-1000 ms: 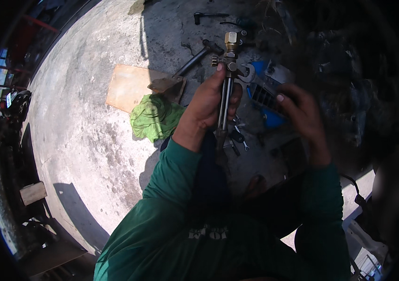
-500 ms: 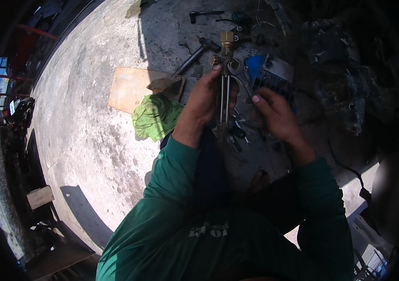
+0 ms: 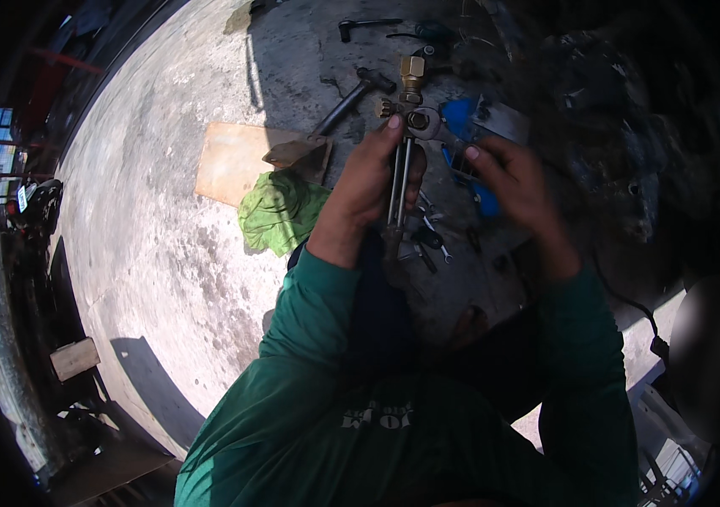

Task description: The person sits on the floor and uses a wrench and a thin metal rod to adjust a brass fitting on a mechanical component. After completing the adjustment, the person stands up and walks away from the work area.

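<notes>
My left hand (image 3: 370, 165) is closed around a metal assembly with two slim parallel tubes (image 3: 399, 190) and brass fittings (image 3: 411, 80) at its far end; it looks like a gas torch. The thumb presses near a knurled brass knob (image 3: 388, 108). My right hand (image 3: 514, 179) grips the handle of a wrench (image 3: 429, 127), whose head sits at a brass nut just above the left thumb. Most of the wrench handle runs back to the right fingers in shade. Fingers of the left hand behind the tubes are partly hidden.
A hammer (image 3: 350, 103) and a board (image 3: 229, 160) with a green cloth (image 3: 279, 211) lie left of my hands. Behind the right hand is a blue case (image 3: 459, 118). Several small wrenches (image 3: 434, 239) lie below. A black ratchet-like tool (image 3: 368, 27) lies at the far side.
The wrench has swung up from a slanting position, and its head now lies around the nut. My right hand has moved slightly up and right; the left hand stays nearly still.
</notes>
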{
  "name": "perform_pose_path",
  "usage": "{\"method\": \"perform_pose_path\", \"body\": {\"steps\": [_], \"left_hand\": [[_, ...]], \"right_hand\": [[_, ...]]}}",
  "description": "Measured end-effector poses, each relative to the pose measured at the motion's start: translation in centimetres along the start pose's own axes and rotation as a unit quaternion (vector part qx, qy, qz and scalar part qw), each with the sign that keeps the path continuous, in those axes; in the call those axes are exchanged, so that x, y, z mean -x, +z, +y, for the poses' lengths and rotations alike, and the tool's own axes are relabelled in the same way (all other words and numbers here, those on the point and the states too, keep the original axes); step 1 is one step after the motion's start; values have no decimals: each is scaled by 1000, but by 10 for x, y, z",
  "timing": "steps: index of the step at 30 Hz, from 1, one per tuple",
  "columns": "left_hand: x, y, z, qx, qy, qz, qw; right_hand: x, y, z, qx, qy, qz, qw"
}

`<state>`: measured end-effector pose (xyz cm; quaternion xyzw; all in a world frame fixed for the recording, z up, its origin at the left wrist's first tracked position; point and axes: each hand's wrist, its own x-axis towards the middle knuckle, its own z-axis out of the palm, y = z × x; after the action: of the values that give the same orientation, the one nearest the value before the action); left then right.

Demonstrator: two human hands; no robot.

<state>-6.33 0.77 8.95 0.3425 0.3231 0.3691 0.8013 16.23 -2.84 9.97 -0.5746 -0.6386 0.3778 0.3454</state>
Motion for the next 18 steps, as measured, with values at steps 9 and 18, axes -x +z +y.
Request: {"method": "perform_pose_path", "body": {"steps": [9,18], "left_hand": [[1,-1,2,-36,-52,10,998],[-6,3,-1,-30,-2,48,998]], "right_hand": [[0,12,3,-86,-26,-30,996],[16,35,-9,-257,113,57,958]]}}
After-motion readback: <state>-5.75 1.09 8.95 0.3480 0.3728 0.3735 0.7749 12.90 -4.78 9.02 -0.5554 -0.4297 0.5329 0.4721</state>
